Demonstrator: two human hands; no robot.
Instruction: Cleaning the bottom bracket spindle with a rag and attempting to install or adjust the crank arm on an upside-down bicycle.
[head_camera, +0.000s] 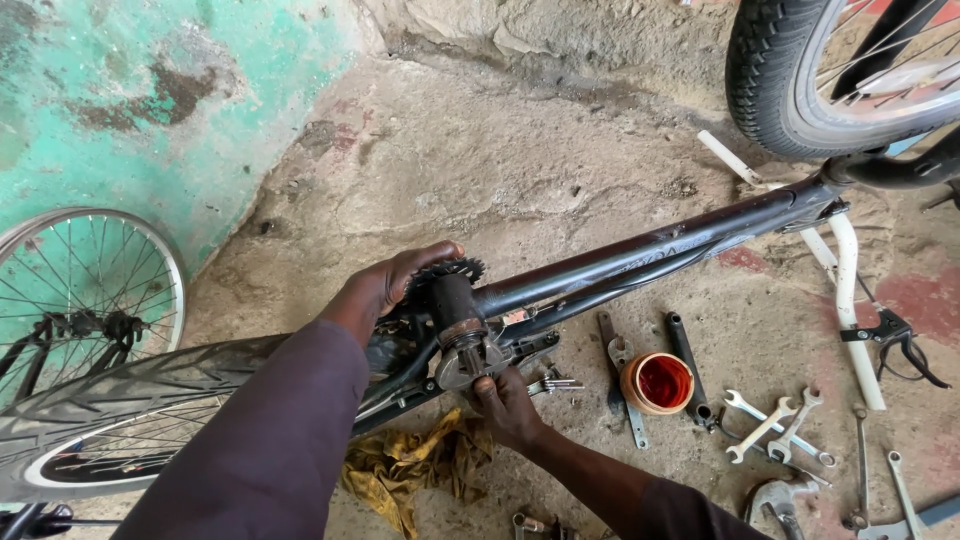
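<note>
- Gripping the small black toothed sprocket (447, 270) at centre, the left hand (400, 282) wraps around it.
- Right hand (505, 400) pinches the round grey metal cup (465, 362) on the black tubular bicycle frame (640, 258).
- Rough, cracked concrete floor (500, 170) meets a peeling green wall (130, 90) at ten o'clock.
- Silver open-ended spanners (775, 425) and an orange plastic grease tub (657, 383) lie at four o'clock.

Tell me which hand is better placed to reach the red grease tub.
Right. The right hand sits at the bottom bracket, on the same side as the grease tub. The left hand grips the sprocket, farther away.
</note>
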